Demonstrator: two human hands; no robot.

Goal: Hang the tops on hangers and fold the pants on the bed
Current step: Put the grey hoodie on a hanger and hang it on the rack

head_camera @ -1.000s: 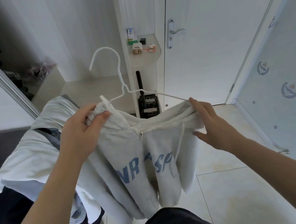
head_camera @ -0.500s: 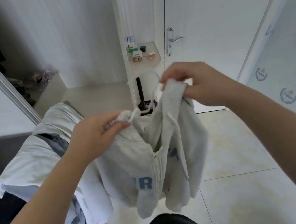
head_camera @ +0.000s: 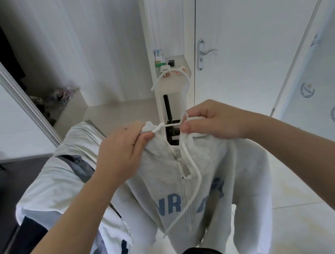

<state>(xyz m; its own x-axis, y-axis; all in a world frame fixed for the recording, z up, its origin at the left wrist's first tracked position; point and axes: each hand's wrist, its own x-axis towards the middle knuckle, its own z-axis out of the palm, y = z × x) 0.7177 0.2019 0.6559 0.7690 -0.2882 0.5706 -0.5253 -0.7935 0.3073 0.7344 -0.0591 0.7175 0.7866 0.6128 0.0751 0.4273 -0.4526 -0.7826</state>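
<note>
Since half a second ago, our right hand (head_camera: 212, 124) has dropped level with our left hand (head_camera: 122, 153), and the grey hoodie (head_camera: 210, 170) now hangs open between them, lettering toward us. Both forearms reach forward; each hand's fingers are curled tight on one side of the neckline, thumb pressing the near face. The hook of the white hanger (head_camera: 188, 95) rises between the hands.
</note>
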